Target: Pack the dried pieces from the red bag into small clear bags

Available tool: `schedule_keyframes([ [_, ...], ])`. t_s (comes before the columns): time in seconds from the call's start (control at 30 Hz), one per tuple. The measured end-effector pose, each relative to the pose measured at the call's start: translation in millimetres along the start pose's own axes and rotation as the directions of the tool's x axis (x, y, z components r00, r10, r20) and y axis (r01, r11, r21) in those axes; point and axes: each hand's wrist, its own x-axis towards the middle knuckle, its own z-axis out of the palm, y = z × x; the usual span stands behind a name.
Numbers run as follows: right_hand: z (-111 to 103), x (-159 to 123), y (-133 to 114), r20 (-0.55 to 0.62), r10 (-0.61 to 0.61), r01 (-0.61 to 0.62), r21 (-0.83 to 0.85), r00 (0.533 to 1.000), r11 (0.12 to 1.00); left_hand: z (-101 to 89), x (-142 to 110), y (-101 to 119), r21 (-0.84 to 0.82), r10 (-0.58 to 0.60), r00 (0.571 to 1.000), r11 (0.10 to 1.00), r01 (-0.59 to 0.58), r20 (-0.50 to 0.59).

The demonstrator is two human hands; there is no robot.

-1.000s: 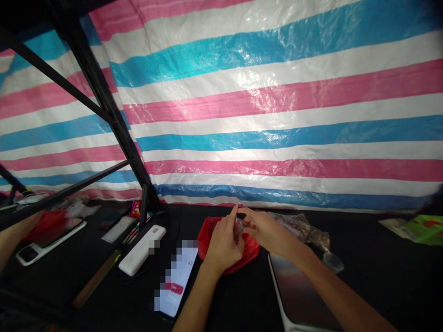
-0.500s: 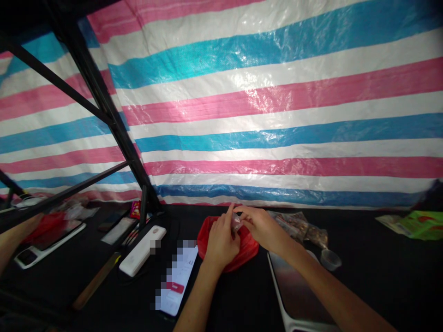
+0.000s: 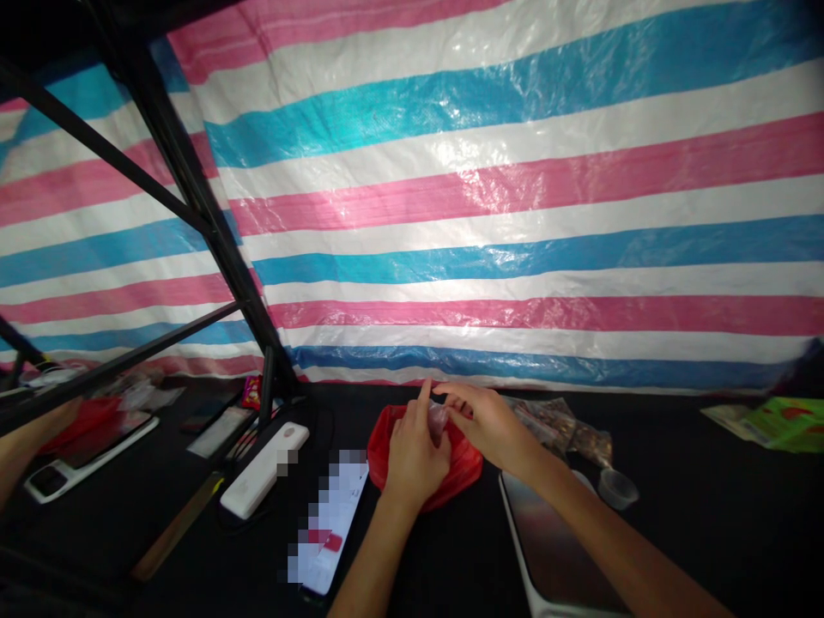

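We find little changed: the left hand (image 3: 415, 459) and right hand (image 3: 486, 421) stay together above the red plastic bag (image 3: 464, 470), their fingers closed in a pinch on a small clear plastic piece (image 3: 438, 419) at the bag's far edge, while a white power bank (image 3: 263, 470) lies left of the bag and a clear packet of brown pieces (image 3: 560, 427) right of it

A pink, white and blue striped tarpaulin (image 3: 515, 197) hangs behind a black metal frame (image 3: 193, 206).
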Motion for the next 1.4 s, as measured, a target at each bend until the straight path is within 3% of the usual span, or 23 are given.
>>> schedule_keyframes([
  [0.17,1,-1,0,-0.014,0.014,-0.014,-0.038,1.000,0.999,-0.7,-1,-2,-0.073,-0.046,0.998,0.996,0.048,0.031],
  [0.37,-4,1,0,-0.016,0.009,-0.010,-0.065,1.000,0.998,-3.2,2,-2,0.040,-0.012,1.000,0.999,0.013,-0.020],
  [0.63,-24,0,0,-0.012,0.050,-0.051,-0.167,0.999,0.985,-5.7,3,9,0.067,0.117,0.992,0.991,-0.114,-0.039],
  [0.77,-31,1,6,-0.021,0.074,-0.076,-0.131,0.997,0.988,-6.2,1,14,0.068,0.199,0.976,0.979,-0.194,-0.084],
  [0.87,-51,-16,17,-0.152,0.138,-0.148,-0.060,0.979,0.987,-3.4,-3,16,0.076,0.251,0.958,0.967,-0.242,-0.138],
  [0.93,-75,-46,32,-0.311,0.226,-0.235,0.007,0.923,0.972,-0.3,-6,16,0.079,0.274,0.947,0.961,-0.264,-0.168],
  [0.97,-90,-67,42,-0.399,0.282,-0.300,0.018,0.872,0.954,1.5,-8,17,0.078,0.282,0.943,0.959,-0.273,-0.177],
  [1.07,-140,-144,82,-0.639,0.400,-0.537,-0.025,0.657,0.843,6.6,-12,22,0.075,0.323,0.927,0.946,-0.315,-0.188],
  [1.13,-169,-195,109,-0.696,0.470,-0.700,-0.066,0.543,0.711,9.9,-15,26,0.070,0.373,0.909,0.928,-0.366,-0.188],
  [1.2,-188,-237,132,-0.657,0.556,-0.800,-0.121,0.509,0.588,13.3,-19,30,0.051,0.421,0.887,0.907,-0.419,-0.188],
  [1.27,-196,-260,145,-0.574,0.600,-0.806,-0.203,0.558,0.556,16.7,-22,34,0.022,0.453,0.874,0.889,-0.456,-0.179],
  [1.33,-196,-262,148,-0.584,0.506,-0.759,-0.349,0.634,0.549,20.1,-24,36,-0.003,0.474,0.865,0.877,-0.481,-0.163],
  [1.4,-191,-244,143,-0.605,0.358,-0.686,-0.488,0.712,0.540,23.0,-25,37,-0.021,0.493,0.858,0.865,-0.501,-0.145],
])
